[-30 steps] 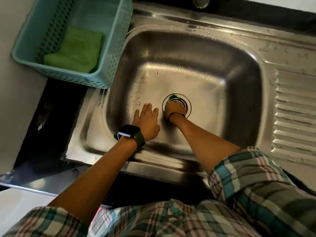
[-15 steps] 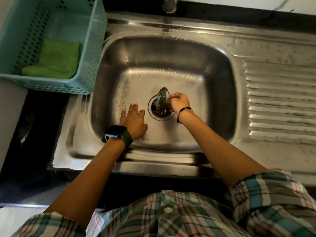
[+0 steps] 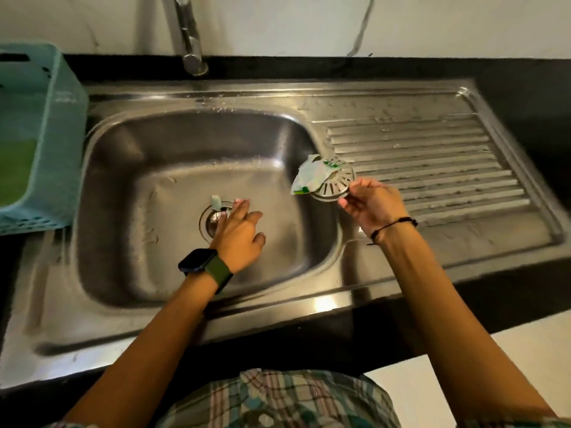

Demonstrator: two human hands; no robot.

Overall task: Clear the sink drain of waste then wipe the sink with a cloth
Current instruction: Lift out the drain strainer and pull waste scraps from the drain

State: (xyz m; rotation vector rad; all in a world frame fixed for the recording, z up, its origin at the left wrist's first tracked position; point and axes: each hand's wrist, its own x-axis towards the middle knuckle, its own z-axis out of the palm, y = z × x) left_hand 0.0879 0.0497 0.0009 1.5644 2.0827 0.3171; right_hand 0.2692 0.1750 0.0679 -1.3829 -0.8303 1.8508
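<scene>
Desk: black, steel sink set in it, tap behind, teal basket far left.
Right hand: grip pinched on the strainer over the basin's right rim, torn wrapper lying on it.
Left hand: fingers spread loose, holding nothing, reaching at the open drain.
Scrap: at the drain's far edge.

1. You won't find any readable text here, honestly.
2. The white-and-green wrapper you're holding on the strainer has print on it, but it's too blurred to make out.
3. Your smartwatch screen is dark, no digits showing.
</scene>
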